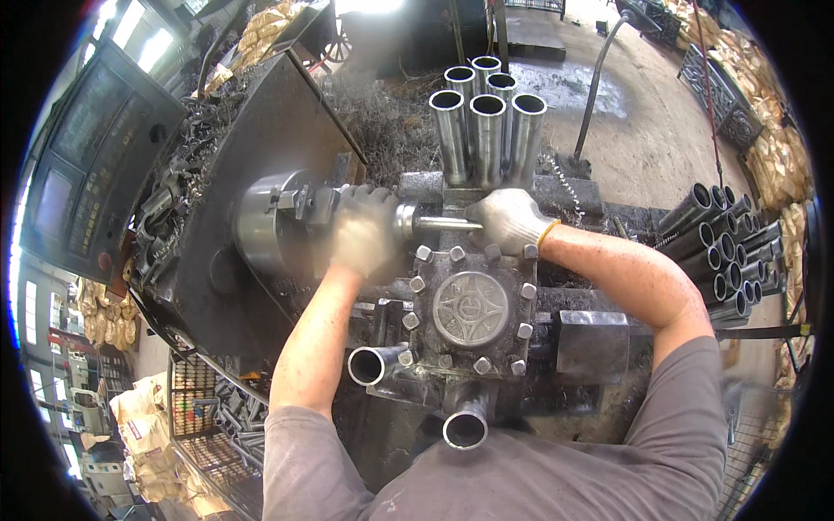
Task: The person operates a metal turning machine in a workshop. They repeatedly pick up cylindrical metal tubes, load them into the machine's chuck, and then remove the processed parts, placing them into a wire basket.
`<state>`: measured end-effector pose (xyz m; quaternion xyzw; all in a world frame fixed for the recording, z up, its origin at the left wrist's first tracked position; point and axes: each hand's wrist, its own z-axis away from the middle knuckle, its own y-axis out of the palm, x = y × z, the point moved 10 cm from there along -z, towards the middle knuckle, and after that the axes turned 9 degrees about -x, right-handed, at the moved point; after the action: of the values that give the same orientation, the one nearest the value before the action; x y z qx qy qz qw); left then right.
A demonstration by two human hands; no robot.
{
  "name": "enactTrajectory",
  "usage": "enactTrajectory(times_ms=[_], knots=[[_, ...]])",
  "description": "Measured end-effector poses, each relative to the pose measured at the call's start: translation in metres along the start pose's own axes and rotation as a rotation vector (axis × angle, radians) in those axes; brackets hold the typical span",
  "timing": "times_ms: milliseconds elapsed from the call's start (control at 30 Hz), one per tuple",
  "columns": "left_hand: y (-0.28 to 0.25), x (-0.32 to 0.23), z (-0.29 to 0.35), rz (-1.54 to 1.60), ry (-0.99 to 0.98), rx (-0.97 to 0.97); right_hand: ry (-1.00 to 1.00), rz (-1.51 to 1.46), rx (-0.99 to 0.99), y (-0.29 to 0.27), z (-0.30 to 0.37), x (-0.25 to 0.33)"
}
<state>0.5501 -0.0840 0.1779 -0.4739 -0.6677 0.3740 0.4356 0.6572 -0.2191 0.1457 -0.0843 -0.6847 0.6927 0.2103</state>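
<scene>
My left hand, in a grey-white work glove and slightly blurred, wraps round a metal tube just in front of the lathe chuck. The tube's bright ringed end shows to the right of the glove. From that end a slim steel rod runs to the right. My right hand, in a white glove with a yellow cuff, is closed at the rod's other end; its fingers are mostly hidden. The square tool turret, ringed with bolts, lies just below both hands.
Several upright steel tubes stand behind my right hand. More tubes are stacked at the right. Two short tubes jut from the turret. A dark control panel and a sheet guard stand left, with metal shavings behind.
</scene>
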Motion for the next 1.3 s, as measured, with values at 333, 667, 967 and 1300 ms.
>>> enactTrajectory(times_ms=[333, 667, 967, 1300], knots=[[-0.004, -0.001, 0.000, -0.018, 0.061, -0.188, -0.057, -0.185, -0.025, 0.004, -0.009, -0.001], [-0.008, -0.005, 0.007, -0.004, 0.061, -0.174, 0.094, -0.551, 0.264, 0.013, 0.002, -0.017], [-0.011, 0.006, 0.002, 0.161, 0.138, -0.104, 0.460, -1.256, -0.224, -0.054, 0.071, -0.072], [-0.119, -0.017, -0.042, 0.696, -0.412, -0.061, -0.452, 0.297, -0.967, -0.236, 0.106, 0.101]])
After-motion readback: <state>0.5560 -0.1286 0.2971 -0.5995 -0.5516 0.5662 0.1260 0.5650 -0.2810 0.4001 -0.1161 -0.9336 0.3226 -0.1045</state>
